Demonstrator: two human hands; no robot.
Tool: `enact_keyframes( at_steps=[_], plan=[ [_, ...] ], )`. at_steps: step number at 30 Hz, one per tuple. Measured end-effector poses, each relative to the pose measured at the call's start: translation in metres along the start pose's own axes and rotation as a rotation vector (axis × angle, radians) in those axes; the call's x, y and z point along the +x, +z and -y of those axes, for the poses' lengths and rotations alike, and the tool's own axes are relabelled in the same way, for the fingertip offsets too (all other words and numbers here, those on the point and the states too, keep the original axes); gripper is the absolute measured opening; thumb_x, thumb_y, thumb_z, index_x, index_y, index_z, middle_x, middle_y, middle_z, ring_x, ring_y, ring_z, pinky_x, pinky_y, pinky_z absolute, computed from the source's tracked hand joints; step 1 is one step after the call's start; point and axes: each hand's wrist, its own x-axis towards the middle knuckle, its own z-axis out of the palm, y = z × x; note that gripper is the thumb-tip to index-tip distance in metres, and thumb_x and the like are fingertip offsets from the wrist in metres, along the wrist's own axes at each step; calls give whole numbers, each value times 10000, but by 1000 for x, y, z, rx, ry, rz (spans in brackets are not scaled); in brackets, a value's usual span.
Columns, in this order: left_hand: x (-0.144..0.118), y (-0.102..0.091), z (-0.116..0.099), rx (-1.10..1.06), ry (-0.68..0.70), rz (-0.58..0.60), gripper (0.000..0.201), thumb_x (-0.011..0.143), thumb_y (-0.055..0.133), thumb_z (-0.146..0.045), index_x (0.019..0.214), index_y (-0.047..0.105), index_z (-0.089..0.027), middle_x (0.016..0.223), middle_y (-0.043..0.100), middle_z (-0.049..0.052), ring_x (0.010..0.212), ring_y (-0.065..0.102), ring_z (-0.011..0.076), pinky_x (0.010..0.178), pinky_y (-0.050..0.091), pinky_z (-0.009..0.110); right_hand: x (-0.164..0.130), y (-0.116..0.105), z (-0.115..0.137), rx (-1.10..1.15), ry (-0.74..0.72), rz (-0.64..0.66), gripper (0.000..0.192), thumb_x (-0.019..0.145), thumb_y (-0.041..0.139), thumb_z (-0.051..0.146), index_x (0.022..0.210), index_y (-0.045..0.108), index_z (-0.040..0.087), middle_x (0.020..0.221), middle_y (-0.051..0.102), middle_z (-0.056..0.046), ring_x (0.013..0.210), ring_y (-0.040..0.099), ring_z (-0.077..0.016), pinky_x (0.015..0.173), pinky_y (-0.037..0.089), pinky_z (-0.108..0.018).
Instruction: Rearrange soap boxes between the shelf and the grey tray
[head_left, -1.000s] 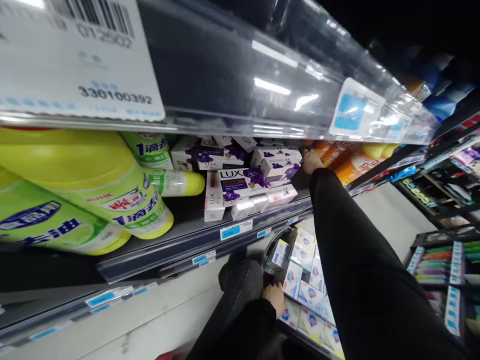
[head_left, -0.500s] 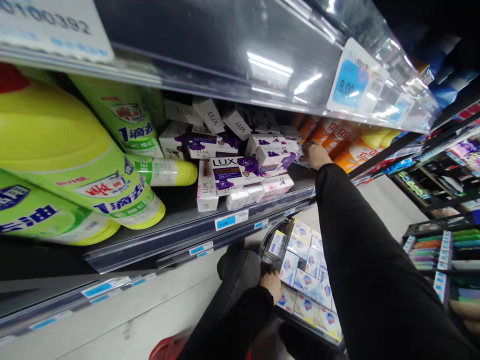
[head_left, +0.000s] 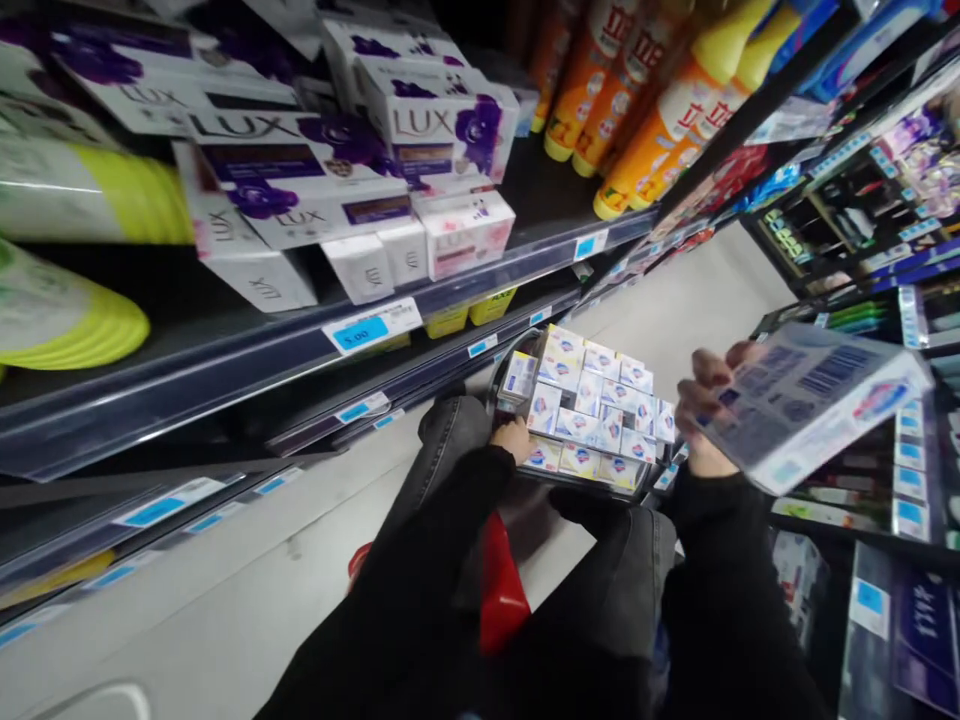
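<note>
My right hand (head_left: 709, 410) is raised to the right of the basket, its fingers closed round a soap pack (head_left: 814, 405). The pack is white and boxy, tilted, with printed text and a barcode facing me and a blue-and-red logo on its side. Down at the near left side of a dark basket (head_left: 637, 490), my left hand (head_left: 514, 440) is curled over the rim. Rows of white, blue and yellow soap boxes (head_left: 577, 425) fill the basket. One box (head_left: 519, 377) lies at its left edge.
White and purple LUX soap boxes (head_left: 442, 120) are stacked on the shelf (head_left: 247, 365) at left. Orange bottles (head_left: 675, 140) stand farther along, and yellow-green bottles (head_left: 67, 310) lie at the near end. Another shelf unit (head_left: 911, 440) rises on the right. Something red (head_left: 501, 590) is between my legs.
My right hand has come out from the shelf beside the LUX boxes and moved right, now holding a soap pack. My left hand stays at the basket's edge. The view has shifted closer and rightward.
</note>
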Motion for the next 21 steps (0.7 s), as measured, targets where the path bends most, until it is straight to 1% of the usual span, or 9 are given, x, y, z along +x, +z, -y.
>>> enact_keyframes(
  at_steps=[3,5,7,9,10,12,14,18,21],
  plan=[
    [-7,-13,2,-199,-33,-135,578,877,537,-227,1386,388,1,1372,509,284,1271,527,310,1060,403,389,-37,-10,-23,87,257,-95,527,828,419,729,1165,577,355,965,590,-85,654,564,-191,423,491,-316],
    [-20,-27,5,-484,-3,-206,499,900,493,-240,1368,428,-82,1384,528,215,1234,556,255,1025,448,366,-54,-5,-44,149,387,-153,515,809,483,711,1112,593,309,937,611,-83,684,587,-206,428,497,-320],
    [-40,-40,4,-813,102,-163,431,944,423,-361,1308,486,-139,1289,605,155,1133,607,219,922,519,343,-67,9,-69,195,468,-212,533,751,584,700,1072,574,275,908,619,-71,706,604,-220,454,523,-340],
    [-61,-48,-1,-1041,221,-35,522,937,384,-534,1255,524,-145,1142,656,131,998,645,212,792,562,331,-75,28,-92,198,529,-245,569,698,665,674,1068,539,261,912,615,-56,723,611,-223,462,542,-348],
    [-70,-50,-5,-1089,265,19,582,909,398,-605,1230,539,-140,1073,662,121,934,650,209,733,568,322,-78,38,-102,177,554,-244,574,689,683,661,1064,525,257,923,610,-50,740,613,-223,461,548,-344],
    [-80,-47,-12,-1066,279,25,617,839,486,-668,1149,570,-141,940,651,85,810,643,196,615,557,292,-82,55,-117,110,580,-212,553,698,682,648,1041,510,251,948,599,-46,788,617,-229,454,555,-333],
    [-79,-42,-15,-987,225,-53,551,820,529,-649,1050,576,-151,807,617,40,694,617,177,528,530,272,-82,64,-125,59,569,-153,517,739,649,638,1044,508,245,980,591,-54,849,619,-239,468,567,-332],
    [-61,-39,-12,-881,100,-161,378,902,444,-510,1031,540,-168,726,587,14,617,609,178,488,527,283,-75,67,-134,72,528,-55,515,792,612,591,1151,523,232,999,591,-64,910,622,-241,548,601,-352],
    [-50,-45,-11,-776,88,-248,305,938,404,-429,1048,530,-175,716,591,11,579,603,162,495,516,262,-64,66,-142,82,508,-72,552,785,622,560,1197,530,204,1004,601,-68,889,635,-230,619,610,-367]
  ],
)
